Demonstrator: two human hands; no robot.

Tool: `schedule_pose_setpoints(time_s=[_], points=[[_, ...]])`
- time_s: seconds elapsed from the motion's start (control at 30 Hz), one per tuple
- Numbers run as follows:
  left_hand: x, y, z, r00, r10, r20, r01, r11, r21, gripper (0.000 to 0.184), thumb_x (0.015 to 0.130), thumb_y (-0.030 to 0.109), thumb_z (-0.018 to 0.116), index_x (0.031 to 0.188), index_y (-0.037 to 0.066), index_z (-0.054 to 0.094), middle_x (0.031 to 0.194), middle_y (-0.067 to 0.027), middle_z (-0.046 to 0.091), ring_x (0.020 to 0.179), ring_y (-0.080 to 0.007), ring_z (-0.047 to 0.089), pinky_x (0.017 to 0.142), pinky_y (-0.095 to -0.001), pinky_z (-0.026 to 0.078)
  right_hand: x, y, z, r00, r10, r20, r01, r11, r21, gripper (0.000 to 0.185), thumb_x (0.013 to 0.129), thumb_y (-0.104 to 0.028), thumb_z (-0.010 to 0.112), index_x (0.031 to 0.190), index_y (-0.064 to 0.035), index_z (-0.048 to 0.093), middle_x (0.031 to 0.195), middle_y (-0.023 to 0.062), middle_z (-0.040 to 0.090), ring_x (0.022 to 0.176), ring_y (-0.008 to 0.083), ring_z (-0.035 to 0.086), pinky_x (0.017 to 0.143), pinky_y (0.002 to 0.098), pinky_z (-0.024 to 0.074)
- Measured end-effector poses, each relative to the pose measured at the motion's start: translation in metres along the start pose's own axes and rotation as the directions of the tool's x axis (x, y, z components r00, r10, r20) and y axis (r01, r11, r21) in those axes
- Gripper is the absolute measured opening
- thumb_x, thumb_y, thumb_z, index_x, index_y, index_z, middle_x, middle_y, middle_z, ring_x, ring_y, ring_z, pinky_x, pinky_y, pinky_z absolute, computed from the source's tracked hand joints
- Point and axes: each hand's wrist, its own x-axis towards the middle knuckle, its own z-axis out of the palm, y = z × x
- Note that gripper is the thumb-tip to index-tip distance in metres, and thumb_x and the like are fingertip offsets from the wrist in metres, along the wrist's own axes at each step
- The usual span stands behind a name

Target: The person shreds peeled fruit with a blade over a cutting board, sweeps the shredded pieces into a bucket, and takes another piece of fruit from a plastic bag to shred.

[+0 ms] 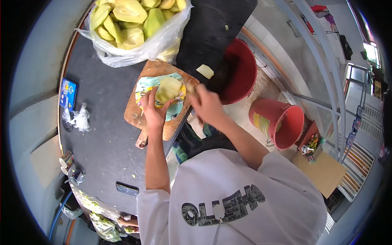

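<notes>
My left hand [154, 107] grips a pale yellow-green piece of peeled fruit [169, 89], with fingers and thumb around its near side. The piece rests on a crumpled, patterned cloth [143, 84] on a wooden cutting board [134, 107] with a short handle. Just right of the fruit, my right hand [207, 105] is curled over the board's edge. Motion smears its fingers, and what they hold, if anything, cannot be made out. Beyond the board stands a clear plastic bag [118, 57] full of similar peeled pieces [130, 12].
A red bucket [245, 73] stands beside the table edge, with a second red bucket [290, 126] farther right. On the dark table [102, 143] lie a phone [127, 188], a blue box [68, 94] and a crumpled plastic bag [81, 118]. Another person's hand [130, 222] shows at lower left.
</notes>
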Motion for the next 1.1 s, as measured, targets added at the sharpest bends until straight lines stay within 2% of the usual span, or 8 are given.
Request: schedule_pose_setpoints(time_s=[0.17,0.3,0.47,0.57,0.63,0.83,0.97,1.1], points=[[0.015,0.006,0.012,0.995,0.093,0.044,-0.094,0.995,0.039,0.072,0.062,0.024,0.094,0.125,0.005,0.064,0.119,-0.0171,0.062,0.111,-0.0357,0.058,0.095,-0.0457,0.048,0.04,0.051,-0.017,0.94,0.025,-0.34,-0.105,0.97,-0.22,0.055,0.08,-0.004,0.074,0.127,-0.0026,0.044,0.097,0.0224,0.064,0.091,0.0421,0.066,0.077,0.0503,0.052],[0.018,0.0,0.027,0.991,0.112,0.077,-0.115,0.993,0.038,0.073,0.062,0.031,0.092,0.124,0.005,0.064,0.116,-0.0179,0.06,0.108,-0.0369,0.053,0.095,-0.0479,0.045,0.058,0.075,-0.013,0.955,0.079,-0.286,-0.175,0.928,-0.33,0.062,0.08,-0.001,0.074,0.131,-0.0063,0.041,0.108,0.0241,0.062,0.098,0.0442,0.064,0.082,0.0514,0.0512],[0.014,0.001,0.028,0.99,0.103,0.094,-0.112,0.989,0.097,0.079,0.061,0.038,0.092,0.128,0.01,0.064,0.127,-0.0158,0.056,0.117,-0.0374,0.05,0.101,-0.0506,0.039,0.06,0.086,-0.006,0.946,0.08,-0.315,-0.174,0.943,-0.285,0.065,0.076,0.003,0.076,0.131,-0.0069,0.043,0.101,0.0214,0.064,0.096,0.0413,0.065,0.081,0.0494,0.0516],[0.015,0.01,0.033,0.986,0.085,0.146,-0.114,0.974,0.197,0.081,0.063,0.043,0.09,0.134,0.017,0.061,0.134,-0.0157,0.049,0.121,-0.038,0.044,0.102,-0.0581,0.034,0.061,0.085,-0.012,0.918,0.162,-0.362,-0.236,0.957,-0.171,0.066,0.073,0.004,0.079,0.129,-0.0047,0.045,0.089,0.0176,0.066,0.085,0.0357,0.068,0.078,0.0441,0.0531],[0.018,0.011,0.039,0.976,0.097,0.194,-0.151,0.946,0.287,0.081,0.066,0.045,0.087,0.138,0.022,0.058,0.137,-0.0147,0.046,0.121,-0.0371,0.043,0.102,-0.0589,0.031,0.059,0.072,-0.023,0.9,0.274,-0.34,-0.272,0.961,0.053,0.065,0.071,0.004,0.081,0.126,-0.0027,0.047,0.079,0.0139,0.065,0.074,0.0291,0.069,0.072,0.0389,0.054],[0.012,-0.01,0.039,0.984,0.131,0.119,-0.141,0.986,0.087,0.077,0.067,0.045,0.087,0.134,0.018,0.059,0.13,-0.0164,0.048,0.116,-0.0362,0.045,0.101,-0.0524,0.034,0.036,0.003,-0.028,0.91,0.328,-0.254,-0.219,0.899,0.38,0.058,0.07,0.004,0.082,0.116,-0.0034,0.049,0.072,0.003,0.061,0.07,0.0142,0.067,0.066,0.0317,0.0543],[0.007,-0.016,0.035,0.988,0.103,0.111,-0.104,0.995,0.003,0.08,0.062,0.025,0.091,0.133,0.012,0.057,0.127,-0.0177,0.05,0.119,-0.0382,0.049,0.103,-0.05,0.04,0.04,-0.025,0.0,0.968,0.217,-0.124,-0.188,0.96,0.207,0.062,0.071,0.003,0.081,0.124,-0.0034,0.048,0.072,0.0061,0.063,0.069,0.018,0.068,0.066,0.0327,0.0536],[0.002,-0.022,0.033,0.991,0.094,0.099,-0.089,0.994,-0.057,0.082,0.061,0.023,0.091,0.135,0.012,0.056,0.127,-0.0182,0.051,0.12,-0.0377,0.049,0.103,-0.0489,0.04,0.051,-0.025,0.034,0.988,0.1,-0.12,-0.091,0.993,0.076,0.065,0.073,0.005,0.076,0.13,-0.0013,0.045,0.075,0.013,0.063,0.071,0.0312,0.067,0.069,0.0404,0.0542]])
